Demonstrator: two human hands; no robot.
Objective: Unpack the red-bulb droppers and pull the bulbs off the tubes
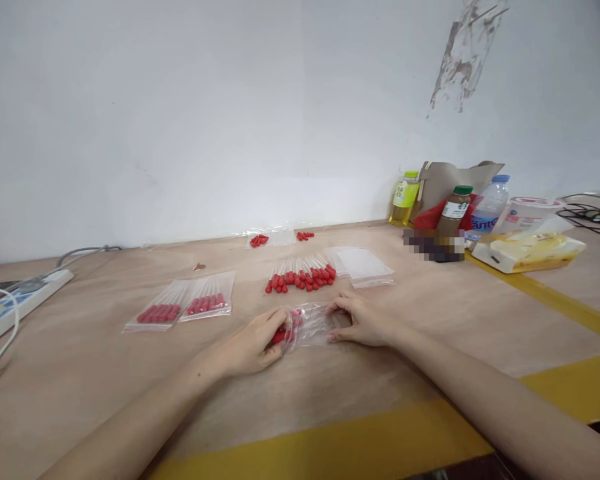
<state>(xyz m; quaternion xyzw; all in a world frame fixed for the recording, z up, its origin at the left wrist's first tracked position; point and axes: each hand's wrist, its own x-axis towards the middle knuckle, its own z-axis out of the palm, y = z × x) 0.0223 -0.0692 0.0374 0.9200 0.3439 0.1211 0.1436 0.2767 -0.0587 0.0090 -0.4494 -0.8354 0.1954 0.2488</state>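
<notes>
A clear plastic bag with red-bulbed droppers inside lies on the brown table between my hands. My left hand is closed on the bag's left end, over the red bulbs. My right hand pinches the bag's right end, fingers curled on the plastic. Just beyond the bag lies a loose row of red-bulbed droppers. To the left lie two filled bags side by side.
A stack of empty clear bags lies right of the loose droppers. More red pieces sit near the wall. Bottles, a paper bag and a tissue pack stand at the right; a power strip with cables at the left. Yellow tape marks the front edge.
</notes>
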